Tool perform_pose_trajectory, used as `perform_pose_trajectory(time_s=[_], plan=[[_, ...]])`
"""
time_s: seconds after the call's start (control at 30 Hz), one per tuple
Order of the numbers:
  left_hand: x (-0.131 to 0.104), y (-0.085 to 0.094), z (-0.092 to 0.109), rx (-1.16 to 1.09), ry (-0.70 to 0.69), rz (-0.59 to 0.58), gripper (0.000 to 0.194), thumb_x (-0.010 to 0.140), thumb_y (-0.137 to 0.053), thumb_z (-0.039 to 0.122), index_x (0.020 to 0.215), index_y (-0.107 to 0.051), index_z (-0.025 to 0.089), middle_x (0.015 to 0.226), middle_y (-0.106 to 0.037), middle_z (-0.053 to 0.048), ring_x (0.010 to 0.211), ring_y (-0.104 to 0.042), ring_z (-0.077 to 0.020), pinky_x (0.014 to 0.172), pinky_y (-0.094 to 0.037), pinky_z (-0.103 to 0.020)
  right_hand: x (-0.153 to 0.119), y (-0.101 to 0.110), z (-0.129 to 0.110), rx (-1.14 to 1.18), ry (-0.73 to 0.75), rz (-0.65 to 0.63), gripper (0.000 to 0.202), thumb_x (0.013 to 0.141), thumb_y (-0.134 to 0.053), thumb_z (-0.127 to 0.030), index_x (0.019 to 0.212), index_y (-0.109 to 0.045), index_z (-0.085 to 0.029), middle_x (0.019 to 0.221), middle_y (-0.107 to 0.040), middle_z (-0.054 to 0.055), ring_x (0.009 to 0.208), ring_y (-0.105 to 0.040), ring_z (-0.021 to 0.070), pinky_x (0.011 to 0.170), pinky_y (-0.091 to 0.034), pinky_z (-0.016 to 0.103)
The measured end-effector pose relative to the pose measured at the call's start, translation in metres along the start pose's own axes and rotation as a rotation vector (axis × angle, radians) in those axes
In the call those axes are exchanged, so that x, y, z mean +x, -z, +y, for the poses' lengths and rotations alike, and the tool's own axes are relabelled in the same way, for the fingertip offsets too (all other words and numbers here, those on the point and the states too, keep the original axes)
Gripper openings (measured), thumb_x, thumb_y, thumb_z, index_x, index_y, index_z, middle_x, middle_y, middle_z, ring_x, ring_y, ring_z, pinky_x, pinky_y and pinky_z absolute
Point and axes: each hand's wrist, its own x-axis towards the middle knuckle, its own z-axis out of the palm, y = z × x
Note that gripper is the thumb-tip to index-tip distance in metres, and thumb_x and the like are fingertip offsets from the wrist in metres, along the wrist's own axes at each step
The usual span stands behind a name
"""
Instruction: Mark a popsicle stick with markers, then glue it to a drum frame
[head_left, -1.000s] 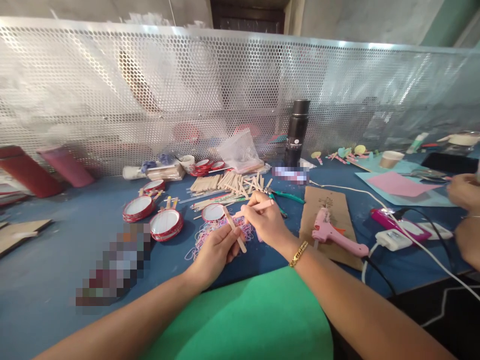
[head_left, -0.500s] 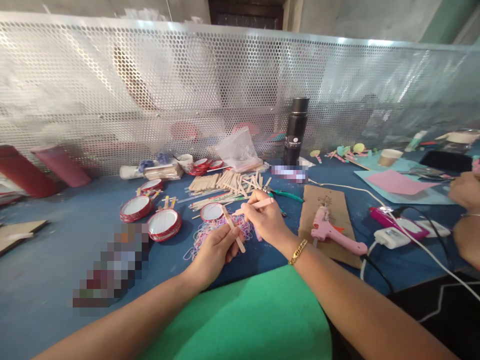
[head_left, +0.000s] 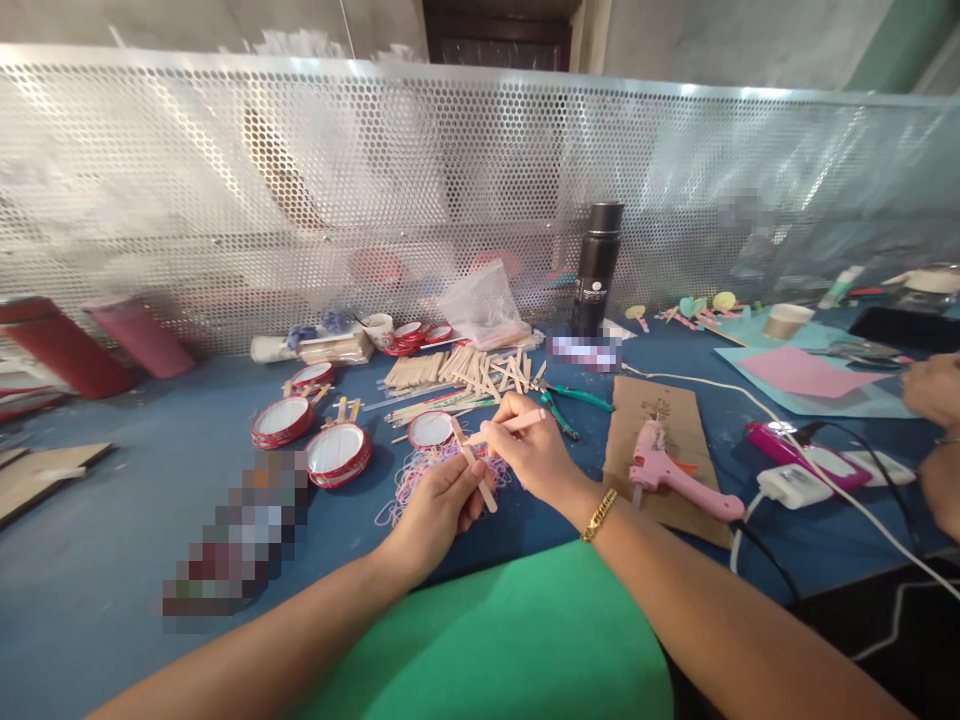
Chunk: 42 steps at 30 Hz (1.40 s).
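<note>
My left hand [head_left: 439, 500] pinches a pale wooden craft stick [head_left: 486, 492], which slants up to the left. Held like a pen in my right hand [head_left: 529, 455] is a slim pale pink stick-like thing [head_left: 527, 420]; whether it is a pen I cannot tell. Its left end is at or very close to the craft stick's upper part. Both hands are closed. Under and behind them lies a tangle of pastel rubber bands [head_left: 409, 485], with a round red-rimmed disc [head_left: 431, 429] at its far edge.
Behind the hands lie loose craft sticks [head_left: 416, 370] and teal-handled pliers [head_left: 581, 397]. To the right, a pink glue gun [head_left: 675, 475] rests on cardboard [head_left: 686, 410]. Stacked red-rimmed discs [head_left: 339, 452] stand left; a black bottle [head_left: 598, 270] stands behind. Another person's hand [head_left: 934, 390] shows far right.
The view has shifted slightly, so everything sits a little lower and further right. Both hands keep their grips, and the pink thing's end stays by the craft stick.
</note>
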Motion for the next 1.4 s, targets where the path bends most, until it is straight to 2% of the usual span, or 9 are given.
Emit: perform_pose_trajectory(time_s=[0.2,0.63,0.8,1.4], plan=[[0.0003,0.0005,-0.0004,-0.001,0.002,0.01,0.042,0.086,-0.057,0.058,0.073,-0.06,0.018,0.051,-0.049,0.005,0.043,-0.038,-0.0084,0.043,-0.026,-0.022,0.0022,0.0039,0.0003,0.03,-0.01,0.053,0.024,0.086,-0.059,-0.029,0.065,-0.047,-0.021,0.056,-0.052,-0.004,0.052,-0.046,0.012,0.053,-0.036,0.025],[0.0025,0.0016,-0.0048,-0.004,-0.01,-0.012,0.044,0.084,-0.057,0.06,0.072,-0.059,0.018,0.049,-0.048,0.006,0.042,-0.037,-0.0071,0.042,-0.026,-0.021,-0.0009,-0.0017,-0.0025,0.011,0.0,0.012,0.022,0.083,-0.059,-0.026,0.065,-0.047,-0.022,0.059,-0.051,-0.004,0.056,-0.048,0.0122,0.055,-0.037,0.026],[0.0034,0.0011,-0.0036,0.0,-0.005,-0.006,0.043,0.084,-0.057,0.059,0.072,-0.059,0.018,0.049,-0.049,0.006,0.042,-0.036,-0.007,0.042,-0.025,-0.021,0.0003,-0.0002,-0.0005,0.028,-0.017,0.043,0.021,0.085,-0.059,-0.027,0.067,-0.048,-0.022,0.059,-0.053,-0.004,0.054,-0.047,0.0121,0.054,-0.036,0.026],[0.0019,0.0004,-0.0016,0.002,-0.001,0.007,0.043,0.084,-0.058,0.058,0.071,-0.059,0.018,0.049,-0.048,0.006,0.042,-0.036,-0.0068,0.041,-0.025,-0.021,0.0008,-0.0009,-0.0006,0.016,-0.019,0.035,0.022,0.085,-0.059,-0.027,0.066,-0.048,-0.022,0.058,-0.051,-0.005,0.053,-0.045,0.0118,0.054,-0.035,0.026]])
